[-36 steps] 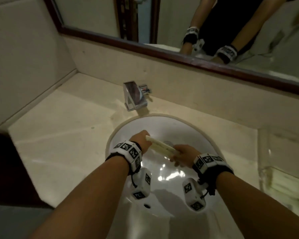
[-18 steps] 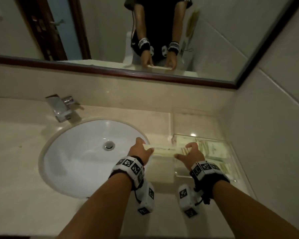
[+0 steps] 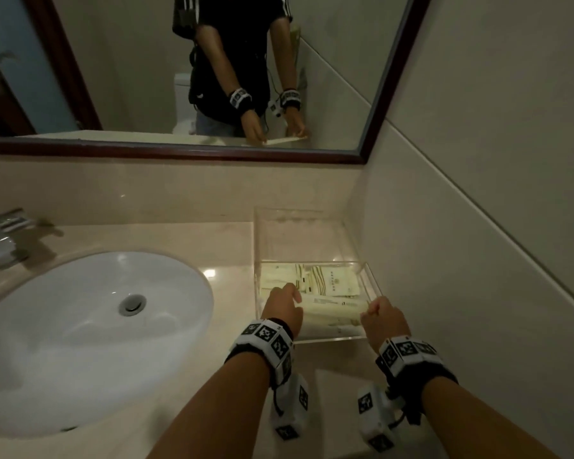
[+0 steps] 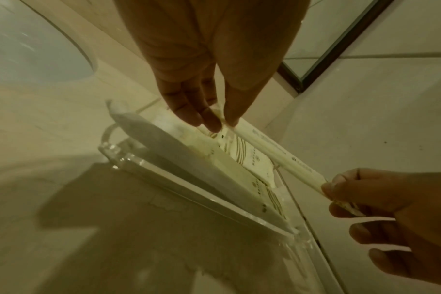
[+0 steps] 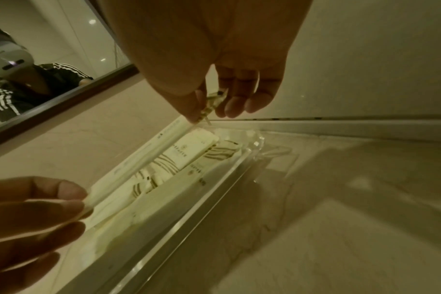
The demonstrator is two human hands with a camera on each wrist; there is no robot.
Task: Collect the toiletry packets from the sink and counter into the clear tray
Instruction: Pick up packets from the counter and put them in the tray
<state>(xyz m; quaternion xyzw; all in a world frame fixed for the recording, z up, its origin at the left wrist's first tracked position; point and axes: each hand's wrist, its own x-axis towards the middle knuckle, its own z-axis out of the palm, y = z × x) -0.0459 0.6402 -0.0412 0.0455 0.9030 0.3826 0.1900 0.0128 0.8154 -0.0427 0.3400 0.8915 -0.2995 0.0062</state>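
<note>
A long cream packet (image 3: 333, 305) (image 4: 269, 148) (image 5: 139, 159) is held level just over the clear tray (image 3: 328, 337) (image 4: 189, 191) (image 5: 189, 208). My left hand (image 3: 282, 306) (image 4: 222, 121) pinches its left end between thumb and fingers. My right hand (image 3: 376, 313) (image 5: 207, 111) pinches its right end, which is crumpled. Several cream packets (image 3: 332, 281) (image 4: 252, 159) (image 5: 189, 151) with brown stripes and small logos lie in the tray under it.
The white sink basin (image 3: 80, 326) with its drain (image 3: 132, 304) lies left of the tray, and a chrome faucet (image 3: 4, 236) stands at the far left. A tiled wall (image 3: 478, 226) closes the right side. The mirror (image 3: 196, 67) runs behind the beige counter (image 3: 226, 253).
Both hands have carried the long packet from over the sink rightward to the clear tray. The head view has swung right with them.
</note>
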